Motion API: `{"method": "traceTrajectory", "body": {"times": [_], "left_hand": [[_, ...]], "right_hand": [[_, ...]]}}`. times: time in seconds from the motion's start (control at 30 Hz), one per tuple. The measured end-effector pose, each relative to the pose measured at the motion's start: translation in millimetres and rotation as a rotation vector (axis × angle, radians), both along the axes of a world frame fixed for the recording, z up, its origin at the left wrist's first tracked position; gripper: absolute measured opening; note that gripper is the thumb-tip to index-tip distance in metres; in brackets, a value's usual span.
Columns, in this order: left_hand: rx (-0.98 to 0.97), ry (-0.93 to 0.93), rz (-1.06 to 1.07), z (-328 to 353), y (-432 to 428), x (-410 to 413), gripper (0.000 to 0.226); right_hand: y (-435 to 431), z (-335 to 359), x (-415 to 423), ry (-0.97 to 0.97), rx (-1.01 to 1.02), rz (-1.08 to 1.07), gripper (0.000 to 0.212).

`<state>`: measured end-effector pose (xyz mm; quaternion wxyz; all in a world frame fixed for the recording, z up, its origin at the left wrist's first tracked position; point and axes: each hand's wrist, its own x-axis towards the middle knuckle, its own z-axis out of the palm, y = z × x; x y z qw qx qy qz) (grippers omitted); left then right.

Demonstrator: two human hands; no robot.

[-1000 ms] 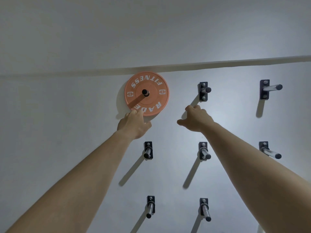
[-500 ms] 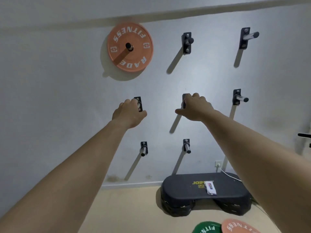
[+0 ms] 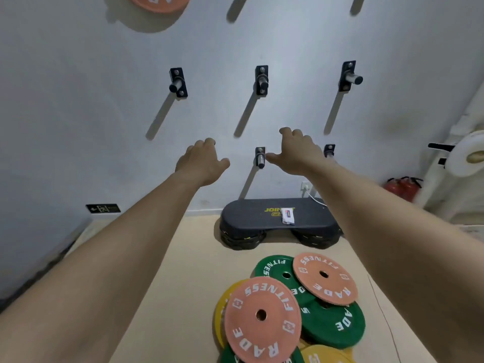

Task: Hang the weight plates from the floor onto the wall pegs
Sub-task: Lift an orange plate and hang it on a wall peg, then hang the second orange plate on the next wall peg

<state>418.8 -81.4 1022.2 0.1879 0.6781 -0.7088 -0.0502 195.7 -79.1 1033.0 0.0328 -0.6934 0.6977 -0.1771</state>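
**Left hand and right hand freed, first plate hung**

Both hands are held out empty before the wall, fingers loosely spread and nothing gripped. They have been lowered from the top row, where the left was pressed to the hung plate a second ago. That salmon plate is now left on its top peg, cut off by the upper edge of the view, so one hanging is judged done and the next pick-up is called for.

The view has been tipped down, and the floor is brought in with the remaining plates. A pile lies close in front: a salmon plate on top, a green plate and a second salmon plate behind it, with yellow ones partly buried (the full count cannot be told). Between pile and wall a black step platform is set, which may have to be leaned over. The middle row of pegs is seen bare, as is a lower peg just beside the right thumb. A small white packet lies on the platform.
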Motion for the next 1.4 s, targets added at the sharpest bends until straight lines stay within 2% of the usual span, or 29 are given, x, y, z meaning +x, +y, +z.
{"method": "traceTrajectory", "body": {"times": [0.27,0.43,0.67,0.7,0.87,1.03,1.2,1.3,1.4], "left_hand": [[0.206,-0.008,-0.034,-164.7,41.8,-116.0,0.065],[0.318,-0.012,-0.046,-282.8,48.6,-143.8,0.055],[0.411,-0.042,-0.02,-473.2,25.3,-134.2,0.061],[0.405,-0.039,-0.02,-484.7,21.4,-132.6,0.063],[0.504,-0.04,0.012,-619.9,-0.3,-108.5,0.075],[0.561,-0.015,0.035,-759.0,-27.5,-92.2,0.071],[0.603,0.079,0.034,-875.3,-48.1,-82.1,0.084],[0.618,0.116,0.017,-937.4,-50.0,-82.1,0.094],[0.595,0.147,-0.029,-989.3,-49.3,-86.0,0.078]], "right_hand": [[42.2,-165.7,-110.2,-0.052,0.214,-0.007,0.074],[53.4,-288.4,-130.1,-0.093,0.329,-0.043,0.07],[38.8,-482.6,-116.6,-0.124,0.431,-0.071,0.064],[37.2,-495.4,-119.0,-0.137,0.428,-0.081,0.064],[27.6,-637.1,-112.2,-0.166,0.532,-0.133,0.071],[4.6,-779.4,-114.9,-0.137,0.61,-0.172,0.073],[-12.4,-890.1,-121.0,-0.212,0.576,-0.238,0.091],[-18.6,-949.5,-122.9,-0.206,0.53,-0.291,0.085],[-28.1,-994.7,-125.9,-0.162,0.517,-0.351,0.08]]}}
